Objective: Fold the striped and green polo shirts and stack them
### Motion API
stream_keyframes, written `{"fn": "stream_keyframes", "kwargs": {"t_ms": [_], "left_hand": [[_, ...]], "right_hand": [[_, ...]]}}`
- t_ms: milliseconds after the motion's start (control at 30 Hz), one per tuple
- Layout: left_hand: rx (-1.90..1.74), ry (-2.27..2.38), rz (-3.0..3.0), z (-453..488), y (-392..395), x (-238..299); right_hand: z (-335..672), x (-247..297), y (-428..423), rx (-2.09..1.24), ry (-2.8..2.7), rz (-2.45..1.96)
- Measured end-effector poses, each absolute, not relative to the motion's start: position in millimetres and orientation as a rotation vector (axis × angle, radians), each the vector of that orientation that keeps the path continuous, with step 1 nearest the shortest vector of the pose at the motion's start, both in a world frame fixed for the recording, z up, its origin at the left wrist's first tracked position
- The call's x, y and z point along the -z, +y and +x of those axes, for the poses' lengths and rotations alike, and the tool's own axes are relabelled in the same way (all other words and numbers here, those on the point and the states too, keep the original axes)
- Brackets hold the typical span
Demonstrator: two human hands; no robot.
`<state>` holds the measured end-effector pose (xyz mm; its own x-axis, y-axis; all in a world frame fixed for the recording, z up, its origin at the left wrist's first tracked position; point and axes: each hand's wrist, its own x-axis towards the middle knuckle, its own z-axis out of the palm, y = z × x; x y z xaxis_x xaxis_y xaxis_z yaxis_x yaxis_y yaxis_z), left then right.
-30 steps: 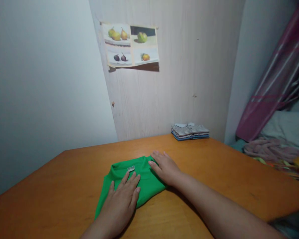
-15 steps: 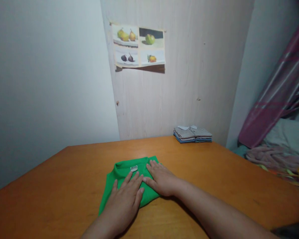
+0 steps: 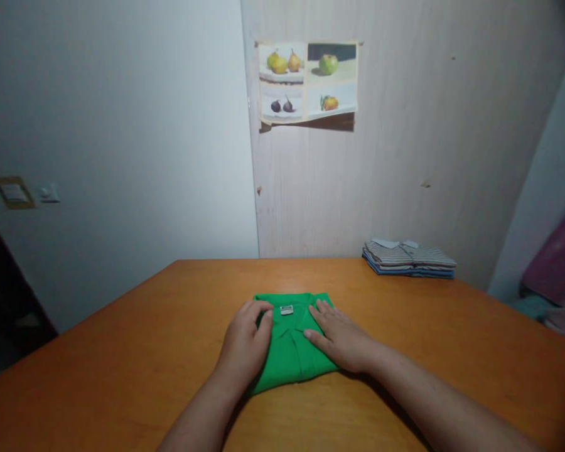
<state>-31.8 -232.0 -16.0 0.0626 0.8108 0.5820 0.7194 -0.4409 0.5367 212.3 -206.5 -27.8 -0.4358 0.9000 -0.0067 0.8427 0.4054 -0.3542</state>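
A folded green collared shirt lies on the wooden table in front of me, its white neck label facing up at the far side. My left hand is at the shirt's left edge by the collar. Its fingers are bent, with thumb and forefinger close together on the cloth; the other fingertips are partly hidden. On the right side of the collar, my right hand rests flat, fingers stretched out and thumb apart.
A stack of folded shirts, striped on top, sits at the table's back right. Fruit pictures hang on the wall behind. Wall switches are at the left, and purple fabric is at the right.
My left hand has gone from lying flat on the shirt to its left edge, fingers now bent. The left side looks folded in. The camera view has turned left.
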Motion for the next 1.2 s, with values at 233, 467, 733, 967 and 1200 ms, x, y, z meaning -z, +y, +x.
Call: {"fn": "stream_keyframes", "kwargs": {"t_ms": [233, 467, 733, 967, 1200], "left_hand": [[-0.848, 1.830, 2.341, -44.9, -218.8, 26.2], [-0.343, 1.905, 2.360, -34.2, -220.6, 31.3], [-0.301, 1.862, 2.321, -35.4, -212.2, 32.1], [-0.562, 1.857, 2.310, -38.8, -212.9, 28.4], [-0.891, 2.008, 2.247, -41.4, -206.9, 24.6]], "right_hand": [[215.0, 34.5, -202.9, -0.431, -2.465, -1.523], [217.2, 42.6, -197.9, -0.373, -2.442, -1.475], [219.3, 41.3, -195.8, -0.334, -2.464, -1.461], [219.1, 40.9, -196.0, -0.326, -2.458, -1.465], [221.2, 40.8, -194.5, -0.340, -2.461, -1.456]]}}
